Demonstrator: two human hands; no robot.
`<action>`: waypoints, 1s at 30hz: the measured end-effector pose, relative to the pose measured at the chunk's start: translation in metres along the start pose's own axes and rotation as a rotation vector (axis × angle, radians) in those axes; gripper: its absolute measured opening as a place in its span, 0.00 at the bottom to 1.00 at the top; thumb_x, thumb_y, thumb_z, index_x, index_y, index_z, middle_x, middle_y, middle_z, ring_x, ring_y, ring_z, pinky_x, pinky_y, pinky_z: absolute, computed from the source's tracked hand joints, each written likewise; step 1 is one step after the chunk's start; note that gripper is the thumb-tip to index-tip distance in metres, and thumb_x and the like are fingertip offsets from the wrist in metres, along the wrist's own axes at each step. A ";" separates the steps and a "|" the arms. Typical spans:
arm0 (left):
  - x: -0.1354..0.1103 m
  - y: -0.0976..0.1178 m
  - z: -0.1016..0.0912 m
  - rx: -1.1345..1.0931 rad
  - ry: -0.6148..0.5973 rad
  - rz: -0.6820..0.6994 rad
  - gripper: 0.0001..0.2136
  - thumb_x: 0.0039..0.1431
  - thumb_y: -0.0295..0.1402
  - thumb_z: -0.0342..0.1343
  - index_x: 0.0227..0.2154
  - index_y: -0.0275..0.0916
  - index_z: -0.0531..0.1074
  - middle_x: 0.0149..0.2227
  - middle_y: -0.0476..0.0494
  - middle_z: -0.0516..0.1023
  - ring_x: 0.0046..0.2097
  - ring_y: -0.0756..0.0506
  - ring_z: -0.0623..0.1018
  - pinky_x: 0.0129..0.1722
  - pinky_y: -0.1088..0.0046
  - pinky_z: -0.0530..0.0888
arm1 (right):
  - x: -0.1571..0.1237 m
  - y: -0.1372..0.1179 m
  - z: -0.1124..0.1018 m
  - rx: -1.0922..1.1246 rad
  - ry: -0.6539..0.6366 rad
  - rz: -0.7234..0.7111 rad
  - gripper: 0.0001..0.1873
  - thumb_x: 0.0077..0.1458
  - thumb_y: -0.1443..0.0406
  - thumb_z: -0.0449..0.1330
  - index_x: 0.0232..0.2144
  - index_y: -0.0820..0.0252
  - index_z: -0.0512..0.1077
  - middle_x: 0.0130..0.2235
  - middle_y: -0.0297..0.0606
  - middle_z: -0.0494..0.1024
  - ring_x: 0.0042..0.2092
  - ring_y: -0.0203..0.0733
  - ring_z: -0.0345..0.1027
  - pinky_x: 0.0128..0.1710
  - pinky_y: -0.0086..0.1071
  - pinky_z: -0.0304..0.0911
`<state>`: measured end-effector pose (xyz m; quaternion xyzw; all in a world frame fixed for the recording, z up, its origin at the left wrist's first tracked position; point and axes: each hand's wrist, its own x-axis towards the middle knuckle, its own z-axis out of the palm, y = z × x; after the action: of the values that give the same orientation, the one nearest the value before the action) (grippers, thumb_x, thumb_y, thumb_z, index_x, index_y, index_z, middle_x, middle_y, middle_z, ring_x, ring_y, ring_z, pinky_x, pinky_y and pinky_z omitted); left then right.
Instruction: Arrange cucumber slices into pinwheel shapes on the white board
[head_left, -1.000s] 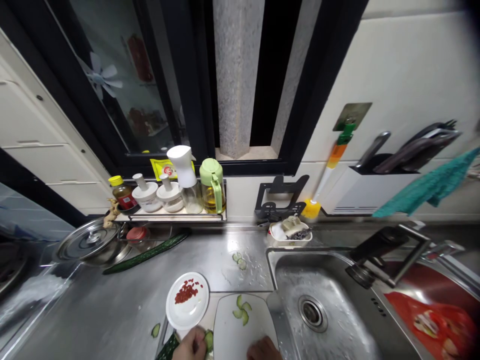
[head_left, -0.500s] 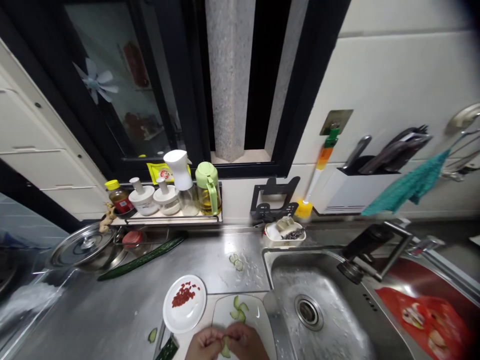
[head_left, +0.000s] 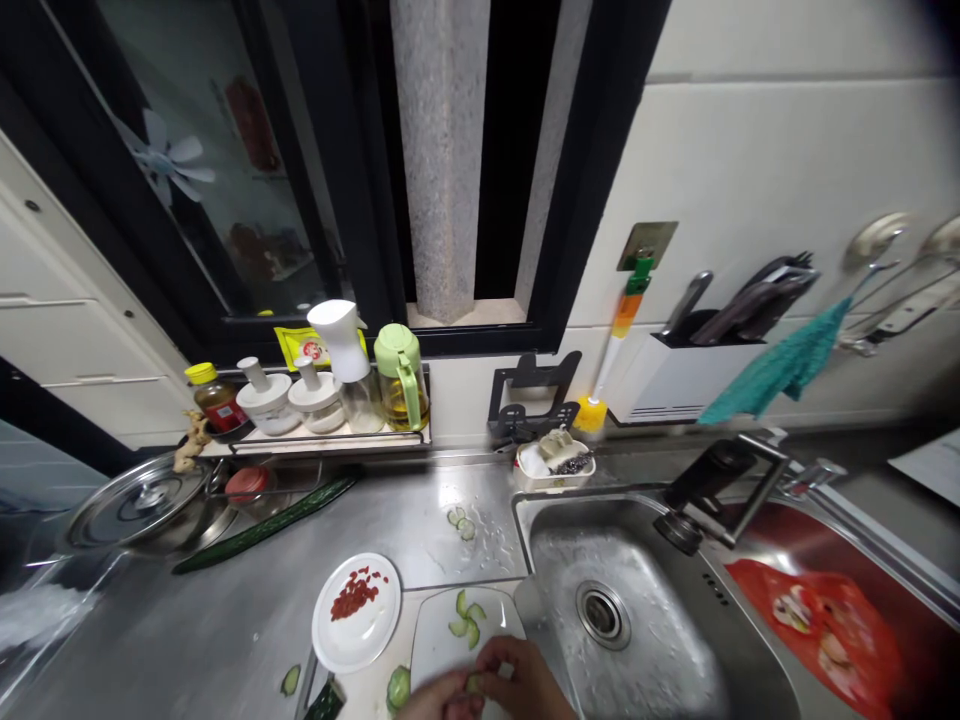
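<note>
Green cucumber slice sits between left hand and right hand, fingers pinching it.

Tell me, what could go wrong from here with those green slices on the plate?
The small green piece held between the left hand and the right hand could slip from their grip. Both hands are close to the green slices laid out on the white plate, so a finger might nudge that pattern. The plate is also near the sink, so a piece dropped to the right might land in it.
</note>
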<state>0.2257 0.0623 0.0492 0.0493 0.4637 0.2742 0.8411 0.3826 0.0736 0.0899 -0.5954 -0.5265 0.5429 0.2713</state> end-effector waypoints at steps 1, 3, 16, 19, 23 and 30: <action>-0.001 0.002 0.003 -0.010 -0.020 -0.001 0.13 0.43 0.35 0.69 0.28 0.34 0.73 0.19 0.51 0.72 0.21 0.55 0.72 0.22 0.82 0.67 | -0.002 -0.001 -0.004 -0.017 -0.002 0.004 0.06 0.37 0.63 0.59 0.20 0.58 0.74 0.23 0.32 0.72 0.29 0.39 0.64 0.29 0.32 0.55; -0.004 0.006 0.008 0.012 -0.033 0.031 0.14 0.39 0.32 0.70 0.30 0.34 0.74 0.20 0.51 0.72 0.23 0.56 0.73 0.25 0.83 0.67 | -0.005 -0.002 -0.011 -0.048 -0.007 0.025 0.06 0.36 0.64 0.58 0.20 0.59 0.74 0.22 0.32 0.72 0.28 0.39 0.63 0.30 0.32 0.55; 0.010 0.000 0.022 0.666 0.146 0.314 0.04 0.37 0.29 0.62 0.19 0.39 0.71 0.16 0.56 0.68 0.22 0.54 0.66 0.26 0.76 0.60 | 0.002 -0.007 -0.044 -0.609 -0.019 0.040 0.12 0.37 0.72 0.56 0.26 0.61 0.77 0.28 0.39 0.80 0.32 0.43 0.70 0.29 0.32 0.54; 0.013 -0.002 0.024 0.870 0.228 0.389 0.02 0.41 0.27 0.59 0.19 0.40 0.72 0.18 0.55 0.69 0.25 0.52 0.68 0.30 0.76 0.62 | 0.002 -0.013 -0.045 -0.782 0.010 0.012 0.12 0.39 0.72 0.55 0.26 0.58 0.76 0.30 0.41 0.81 0.36 0.48 0.71 0.33 0.36 0.54; 0.017 -0.008 0.031 1.300 0.398 0.440 0.07 0.49 0.26 0.52 0.24 0.39 0.75 0.25 0.48 0.77 0.31 0.48 0.75 0.33 0.75 0.64 | 0.001 -0.021 -0.042 -0.991 -0.005 -0.050 0.13 0.45 0.73 0.54 0.27 0.56 0.76 0.32 0.41 0.81 0.44 0.50 0.71 0.40 0.41 0.56; 0.017 -0.012 0.042 1.430 0.450 0.378 0.08 0.52 0.26 0.51 0.29 0.39 0.76 0.33 0.41 0.81 0.37 0.45 0.78 0.36 0.73 0.66 | 0.006 -0.018 -0.036 -1.071 -0.021 -0.126 0.12 0.51 0.74 0.53 0.29 0.59 0.76 0.35 0.42 0.81 0.47 0.53 0.69 0.44 0.46 0.57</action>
<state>0.2717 0.0685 0.0561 0.6020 0.6714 0.0505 0.4293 0.4091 0.0936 0.1130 -0.6120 -0.7672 0.1871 -0.0436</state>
